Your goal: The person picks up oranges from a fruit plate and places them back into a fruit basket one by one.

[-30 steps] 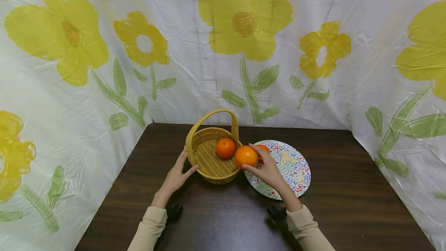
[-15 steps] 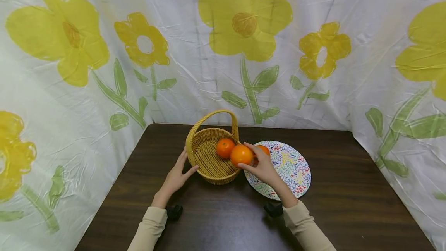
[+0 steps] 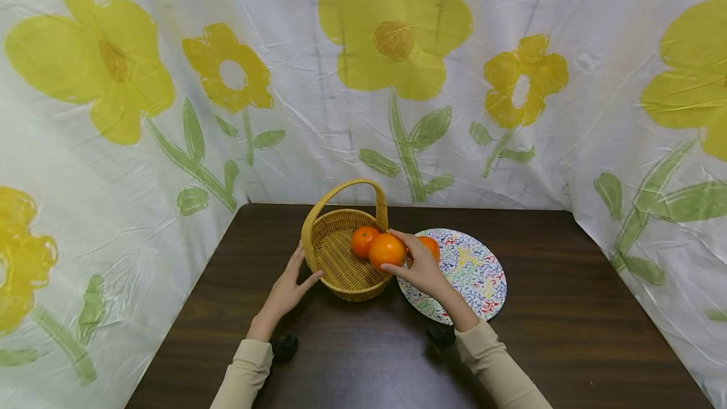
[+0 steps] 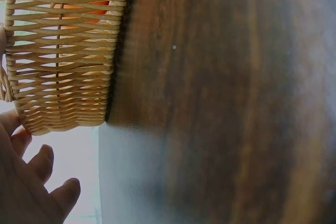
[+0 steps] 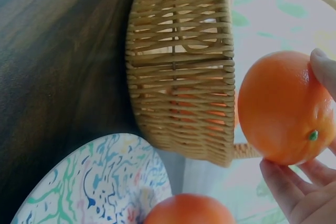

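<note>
A yellow wicker basket (image 3: 341, 270) with a tall handle stands on the table, an orange (image 3: 364, 242) inside it. My right hand (image 3: 421, 267) grips a second orange (image 3: 387, 251) between thumb and fingers, over the basket's right rim; the right wrist view shows this held orange (image 5: 283, 108) just above the rim. My left hand (image 3: 286, 289) rests against the basket's left side, fingers spread and thumb at the front rim. In the left wrist view its fingers (image 4: 41, 163) lie beside the woven wall (image 4: 63, 66).
A round plate with multicoloured squiggles (image 3: 471, 276) lies right of the basket, close to it. Another orange (image 3: 430, 247) sits on the plate's left part, partly behind my right hand. A white curtain with yellow flowers (image 3: 295, 144) hangs behind the dark wooden table (image 3: 568, 308).
My right hand has moved left with the orange, from beside the basket to over its right rim. My left hand has stayed at the basket's side.
</note>
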`<state>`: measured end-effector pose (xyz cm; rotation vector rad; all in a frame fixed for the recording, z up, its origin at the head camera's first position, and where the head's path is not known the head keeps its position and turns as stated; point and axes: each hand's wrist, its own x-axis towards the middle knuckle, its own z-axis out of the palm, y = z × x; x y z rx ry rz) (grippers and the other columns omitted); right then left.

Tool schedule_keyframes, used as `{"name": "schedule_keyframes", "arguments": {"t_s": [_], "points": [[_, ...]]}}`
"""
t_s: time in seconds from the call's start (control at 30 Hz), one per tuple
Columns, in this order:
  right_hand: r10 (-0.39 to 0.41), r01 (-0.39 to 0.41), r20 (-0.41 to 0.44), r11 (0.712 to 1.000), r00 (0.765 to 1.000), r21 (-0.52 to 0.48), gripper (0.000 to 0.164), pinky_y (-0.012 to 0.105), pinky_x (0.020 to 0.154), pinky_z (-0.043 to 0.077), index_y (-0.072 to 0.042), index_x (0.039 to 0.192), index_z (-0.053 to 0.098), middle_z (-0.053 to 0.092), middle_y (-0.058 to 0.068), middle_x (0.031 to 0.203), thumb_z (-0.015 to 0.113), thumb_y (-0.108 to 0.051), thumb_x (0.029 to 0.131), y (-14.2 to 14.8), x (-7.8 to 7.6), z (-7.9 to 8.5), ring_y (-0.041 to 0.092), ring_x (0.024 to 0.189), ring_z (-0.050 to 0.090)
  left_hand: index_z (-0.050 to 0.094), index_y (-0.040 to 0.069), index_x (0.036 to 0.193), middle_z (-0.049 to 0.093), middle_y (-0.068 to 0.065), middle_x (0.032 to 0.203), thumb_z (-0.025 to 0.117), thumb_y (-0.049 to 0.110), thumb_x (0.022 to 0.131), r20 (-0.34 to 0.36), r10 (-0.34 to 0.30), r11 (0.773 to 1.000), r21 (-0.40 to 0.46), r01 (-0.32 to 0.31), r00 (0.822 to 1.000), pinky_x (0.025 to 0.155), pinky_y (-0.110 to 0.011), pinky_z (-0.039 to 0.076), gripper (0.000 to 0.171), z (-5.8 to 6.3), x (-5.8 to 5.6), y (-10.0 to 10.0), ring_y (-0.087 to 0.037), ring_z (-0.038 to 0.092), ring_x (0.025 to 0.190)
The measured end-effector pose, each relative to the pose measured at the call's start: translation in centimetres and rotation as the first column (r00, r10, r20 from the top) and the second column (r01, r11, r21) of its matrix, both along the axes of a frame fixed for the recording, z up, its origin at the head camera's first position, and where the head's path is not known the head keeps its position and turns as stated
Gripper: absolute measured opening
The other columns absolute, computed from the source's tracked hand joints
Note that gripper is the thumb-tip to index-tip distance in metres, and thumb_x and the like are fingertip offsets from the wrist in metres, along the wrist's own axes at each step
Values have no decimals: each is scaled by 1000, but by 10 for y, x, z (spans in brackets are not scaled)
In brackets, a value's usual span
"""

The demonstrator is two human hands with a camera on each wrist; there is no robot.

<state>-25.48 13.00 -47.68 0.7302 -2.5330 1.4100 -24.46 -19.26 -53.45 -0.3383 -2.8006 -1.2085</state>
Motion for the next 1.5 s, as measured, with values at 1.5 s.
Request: {"name": "schedule_keyframes", "arguments": {"t_s": [1.5], "points": [[34, -31, -17, 989, 999, 145, 72, 47, 93, 45, -18, 138, 45, 46, 11, 135, 75, -41, 76, -34, -13, -5, 35, 126, 43, 5, 43, 147, -1, 8, 156, 54, 51, 89, 9, 0, 1000, 30, 0, 1000, 98, -66, 27, 76, 2, 3, 1, -34, 18, 140]]}}
